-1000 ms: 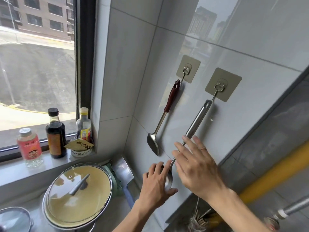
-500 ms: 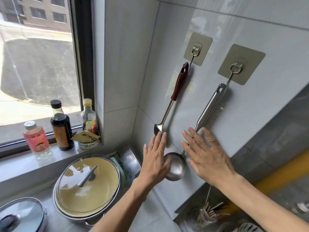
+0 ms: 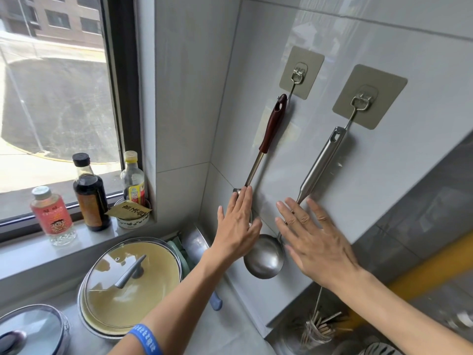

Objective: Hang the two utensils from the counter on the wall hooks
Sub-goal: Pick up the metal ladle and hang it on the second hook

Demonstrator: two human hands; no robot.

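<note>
Two utensils hang on the tiled wall. A spatula with a dark red handle (image 3: 271, 129) hangs from the left hook (image 3: 298, 74). A steel ladle (image 3: 323, 161) hangs from the right hook (image 3: 361, 101), its bowl (image 3: 265, 258) low against the wall. My left hand (image 3: 236, 228) is flat with fingers spread, covering the spatula's blade. My right hand (image 3: 313, 238) is also flat and spread, lying over the ladle's thin shaft just right of the bowl. Neither hand grips anything.
A lidded pan (image 3: 133, 283) and a second glass lid (image 3: 30, 331) sit on the counter below left. Three bottles (image 3: 89, 193) and a small bowl (image 3: 131, 219) stand on the window sill. A jar of sticks (image 3: 318, 329) sits lower right.
The view has tilted so the hooks sit higher and closer. My left hand rose from the ladle bowl to the spatula blade. Both hands flattened against the wall.
</note>
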